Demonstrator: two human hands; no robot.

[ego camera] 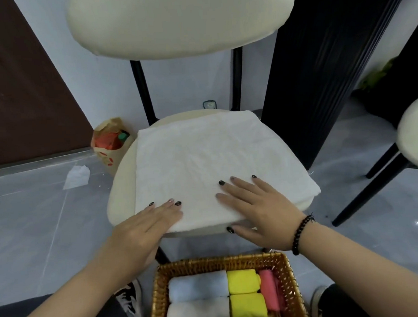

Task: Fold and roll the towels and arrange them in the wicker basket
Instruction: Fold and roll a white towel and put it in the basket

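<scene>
Rolled towels point(197, 286) in the wicker basket point(159, 294) below my wrists, left hand point(146, 224) and right hand point(259, 209) flat, fingers straight, pressing the white towel point(203, 153) on the chair seat point(119, 184)

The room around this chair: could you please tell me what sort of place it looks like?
Probably a dining area in a home. A cushioned chair with black legs holds the white towel, a second similar chair stands at the right, and a paper bag sits on the tiled floor by the wall.
</scene>
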